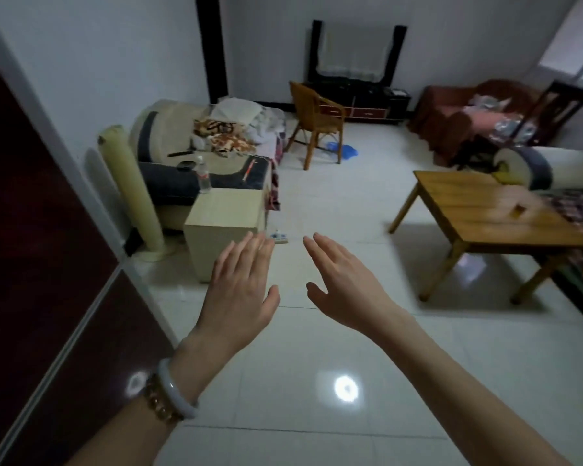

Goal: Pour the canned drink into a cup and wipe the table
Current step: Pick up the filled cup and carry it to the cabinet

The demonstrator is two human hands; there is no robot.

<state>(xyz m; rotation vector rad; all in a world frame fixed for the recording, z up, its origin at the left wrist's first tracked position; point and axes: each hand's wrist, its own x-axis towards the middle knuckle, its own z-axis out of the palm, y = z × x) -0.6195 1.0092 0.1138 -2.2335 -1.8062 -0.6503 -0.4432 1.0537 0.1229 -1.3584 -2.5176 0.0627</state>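
My left hand (241,285) and my right hand (345,280) are stretched out in front of me over the white tiled floor, fingers straight, holding nothing. A low wooden table (478,213) stands to the right, some way from both hands, with a small brown object (520,210) on its top. No can, cup or cloth is visible. My left wrist wears a pale bangle and a bead bracelet.
A beige box-like stand (223,220) with a plastic bottle (203,176) on it sits just beyond my left hand, in front of a cluttered sofa (182,146). A wooden chair (317,119), a TV cabinet (360,99) and a reddish sofa (451,119) stand farther back. A dark door (31,247) lies at left.
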